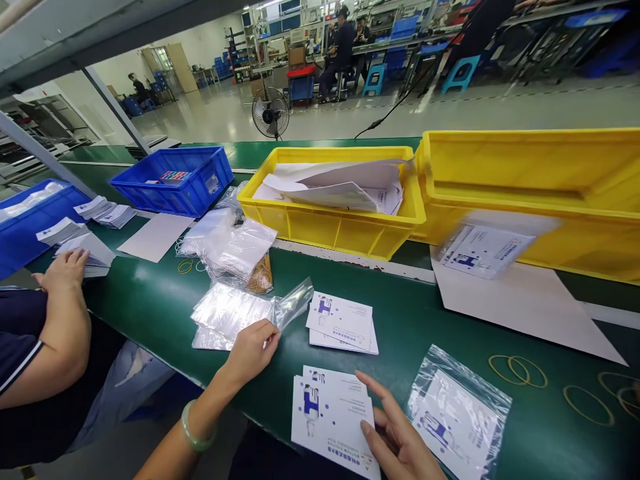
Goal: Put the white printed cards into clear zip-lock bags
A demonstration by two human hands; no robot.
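Observation:
My left hand (257, 348) pinches the edge of a clear plastic bag (295, 305) at the top of a pile of clear bags (233, 308). In my right hand (397, 433) are a few white printed booklets (327, 417) with a purple bottle-like picture, thumb on top. A small stack of the same booklets (341, 320) lies just beyond. To the right, a booklet in a clear bag (453, 423) rests on the green bench. Another bagged booklet (483, 250), blurred and apparently in mid-air, appears over a pale cardboard sheet (525, 310).
Yellow bins (330, 230) and blue bins (170, 190) line the back. Rubber bands (517, 371) lie at right; more wrapped packs (235, 247) sit behind the bags. At left, a co-worker's hand (65, 270) rests on stacked papers (93, 253). A metal shelf (125, 40) hangs overhead.

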